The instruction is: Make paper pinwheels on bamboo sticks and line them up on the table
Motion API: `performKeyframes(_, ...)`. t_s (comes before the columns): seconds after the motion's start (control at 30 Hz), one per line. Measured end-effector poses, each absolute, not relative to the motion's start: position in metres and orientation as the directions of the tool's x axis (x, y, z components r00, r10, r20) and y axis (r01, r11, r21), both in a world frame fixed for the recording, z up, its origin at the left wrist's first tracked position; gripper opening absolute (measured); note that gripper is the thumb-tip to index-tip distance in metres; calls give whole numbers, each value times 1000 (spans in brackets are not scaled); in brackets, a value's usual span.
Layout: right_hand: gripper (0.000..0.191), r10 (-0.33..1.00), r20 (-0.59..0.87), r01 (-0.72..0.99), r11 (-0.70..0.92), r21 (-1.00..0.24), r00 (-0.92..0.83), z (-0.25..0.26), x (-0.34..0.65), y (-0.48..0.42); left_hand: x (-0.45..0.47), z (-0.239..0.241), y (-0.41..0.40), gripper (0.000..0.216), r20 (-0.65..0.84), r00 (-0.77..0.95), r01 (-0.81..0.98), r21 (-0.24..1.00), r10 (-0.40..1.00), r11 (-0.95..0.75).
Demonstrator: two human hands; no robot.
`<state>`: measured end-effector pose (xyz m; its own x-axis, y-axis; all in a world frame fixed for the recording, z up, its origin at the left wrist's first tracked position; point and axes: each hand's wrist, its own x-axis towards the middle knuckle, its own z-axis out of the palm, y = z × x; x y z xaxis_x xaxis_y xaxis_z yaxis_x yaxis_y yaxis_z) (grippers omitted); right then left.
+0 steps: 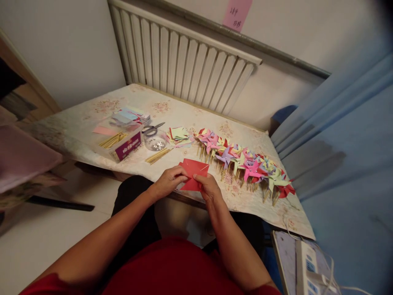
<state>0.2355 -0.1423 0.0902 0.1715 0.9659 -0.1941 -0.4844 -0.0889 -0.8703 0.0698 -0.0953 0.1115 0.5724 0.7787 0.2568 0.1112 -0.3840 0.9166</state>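
Observation:
A red square of paper [196, 167] with slits cut in from its corners is held up at the near edge of the table. My left hand [170, 178] pinches its left side between thumb and fingers. On the right side my right hand [208, 186] grips it, thumb on top and the fingers hidden beneath. Just beyond lie a stack of coloured paper squares [179, 134], a loose bundle of thin wooden sticks [159, 156] and a clear round dish [156, 141] of small shiny pieces. Scissors [153, 129] rest beside the dish.
Finished paper pinwheels [252, 169] on sticks lie in a long row to the right. A clear tub with a purple label [128, 148] holds more sticks at left. Behind the flowered tablecloth [161, 107] stands a radiator [184, 61]. A power strip [307, 266] lies at lower right.

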Motion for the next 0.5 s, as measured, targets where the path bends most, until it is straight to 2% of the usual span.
performKeyframes(0.23,24,968,-196,-454,-106,-885,156,91,236,-144,75,106,-94,19,254,515,130,921,818,-368)
performKeyframes(0.5,15,959,-218,-374,-138,-917,180,90,237,-143,80,101,-92,23,69,428,-32,998,901,-61)
